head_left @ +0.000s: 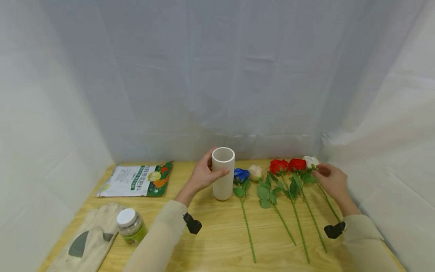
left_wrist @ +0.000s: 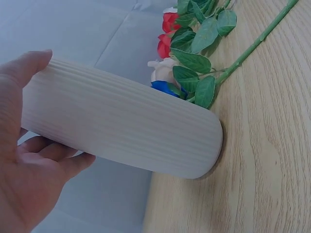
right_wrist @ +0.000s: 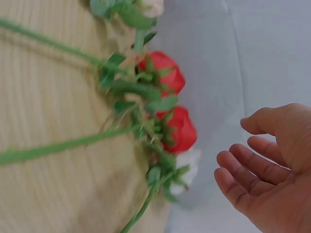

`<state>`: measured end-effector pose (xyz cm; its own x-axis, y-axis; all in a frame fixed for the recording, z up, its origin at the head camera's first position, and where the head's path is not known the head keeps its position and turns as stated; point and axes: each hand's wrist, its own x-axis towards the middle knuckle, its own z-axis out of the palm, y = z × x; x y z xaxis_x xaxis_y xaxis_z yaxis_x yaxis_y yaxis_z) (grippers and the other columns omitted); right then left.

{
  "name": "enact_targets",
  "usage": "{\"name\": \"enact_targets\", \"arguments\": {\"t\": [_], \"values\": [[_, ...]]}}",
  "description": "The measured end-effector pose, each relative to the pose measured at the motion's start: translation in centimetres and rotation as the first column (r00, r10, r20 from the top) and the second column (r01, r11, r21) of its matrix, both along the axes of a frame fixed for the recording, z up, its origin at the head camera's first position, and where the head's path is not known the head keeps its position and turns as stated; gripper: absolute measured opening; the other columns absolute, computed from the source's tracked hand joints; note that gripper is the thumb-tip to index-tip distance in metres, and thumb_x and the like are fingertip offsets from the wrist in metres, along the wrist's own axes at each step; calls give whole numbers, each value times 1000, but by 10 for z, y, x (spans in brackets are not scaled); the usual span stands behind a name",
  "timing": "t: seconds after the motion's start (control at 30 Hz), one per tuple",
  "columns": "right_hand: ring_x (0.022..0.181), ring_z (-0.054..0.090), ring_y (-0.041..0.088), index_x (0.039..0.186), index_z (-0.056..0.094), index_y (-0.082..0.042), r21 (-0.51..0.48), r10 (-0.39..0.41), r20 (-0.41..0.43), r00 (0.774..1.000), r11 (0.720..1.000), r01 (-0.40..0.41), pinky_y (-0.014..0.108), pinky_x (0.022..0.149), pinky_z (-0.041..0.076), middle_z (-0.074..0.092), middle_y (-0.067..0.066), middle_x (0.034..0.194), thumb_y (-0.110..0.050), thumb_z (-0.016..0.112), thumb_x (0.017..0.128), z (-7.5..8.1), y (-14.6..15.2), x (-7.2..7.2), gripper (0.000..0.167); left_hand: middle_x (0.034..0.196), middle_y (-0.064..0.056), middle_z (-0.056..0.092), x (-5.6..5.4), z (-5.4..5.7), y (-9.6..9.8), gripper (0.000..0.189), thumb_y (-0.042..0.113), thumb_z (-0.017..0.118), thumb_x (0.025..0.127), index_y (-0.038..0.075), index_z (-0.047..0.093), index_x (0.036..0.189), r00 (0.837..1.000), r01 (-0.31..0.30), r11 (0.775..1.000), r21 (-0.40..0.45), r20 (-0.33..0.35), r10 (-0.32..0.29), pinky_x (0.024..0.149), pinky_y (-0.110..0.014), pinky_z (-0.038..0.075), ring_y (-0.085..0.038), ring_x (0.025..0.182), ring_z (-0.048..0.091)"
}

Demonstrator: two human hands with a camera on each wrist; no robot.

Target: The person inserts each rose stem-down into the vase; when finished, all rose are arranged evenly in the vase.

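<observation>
Currently my left grip (head_left: 203,176) clasps the white vase (head_left: 224,186) high, upright on the table (head_left: 217,236); likely stiff, breakable. Right grip (head_left: 333,183) empty, fingers loose, beside the white rose (head_left: 310,161): probably light, best taken by the stem (head_left: 328,202).

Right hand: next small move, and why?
Probably bring the right hand to the white rose and pinch it just below the bloom: in the right wrist view a gap separates the loosely curled, unloaded fingers from the flower, while the left hand holds the white vase upright.
</observation>
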<state>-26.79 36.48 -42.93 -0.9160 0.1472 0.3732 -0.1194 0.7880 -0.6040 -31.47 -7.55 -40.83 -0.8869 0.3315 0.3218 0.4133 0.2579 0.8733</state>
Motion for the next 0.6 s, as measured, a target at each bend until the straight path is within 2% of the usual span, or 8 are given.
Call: {"name": "enact_targets", "arguments": {"t": [0.27,0.47,0.6], "values": [[99,71,48,129,65,13,61,-56,67,996,997,52,61,87,56,72,32,117,-22,65,103,-23,30,6,44,146,-20,61,0,-2,0,80,16,82,93,13,40,161,1000,2,1000,2,2,-2,106,-58,54,-39,132,62],[99,71,48,131,63,15,56,-61,155,986,997,53,58,83,59,73,33,115,-20,65,103,-35,43,9,45,147,-21,60,-1,-2,0,79,17,81,94,13,39,162,1000,8,1000,4,-3,-8,105,-60,55,-41,131,62],[99,71,47,130,62,16,41,-57,201,978,998,50,50,79,61,72,33,116,-19,66,102,-42,49,9,45,146,-21,60,-2,-3,0,78,17,80,95,13,40,162,1000,16,1000,8,-8,-16,105,-61,54,-41,131,62]]}}
